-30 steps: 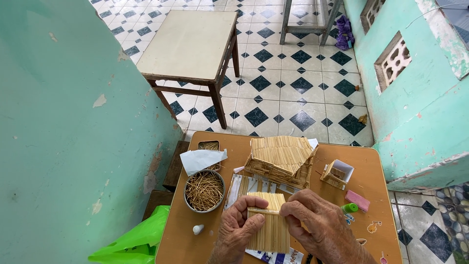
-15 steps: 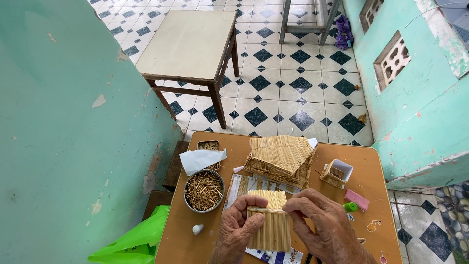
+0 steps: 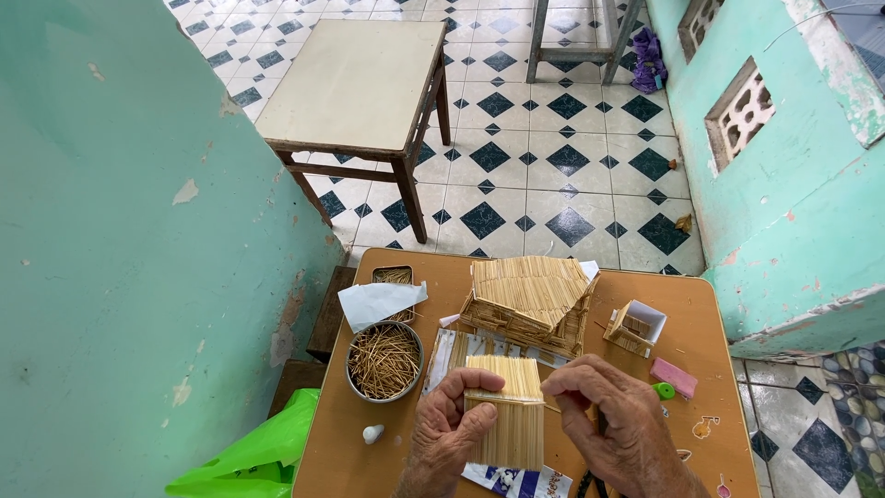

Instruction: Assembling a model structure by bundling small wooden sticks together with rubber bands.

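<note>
From the head camera, both hands pinch a flat panel of glued toothpicks (image 3: 505, 410): the left hand (image 3: 449, 433) grips its left edge, the right hand (image 3: 616, 426) its right. Fitting a stick looks like the step in hand, needing fine alignment. Beyond the fingertips stands a ridged toothpick house (image 3: 530, 300); left, a round tin of loose sticks (image 3: 384, 361).

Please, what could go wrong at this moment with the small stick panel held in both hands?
1. The stick panel is pinched only at its top edge by the left hand and right hand; too hard a grip might bend or split it.
2. The round tin of sticks stands close to the left hand; an elbow or wrist might tip it.
3. The stick house lies just behind; a forward push could hit it.
</note>
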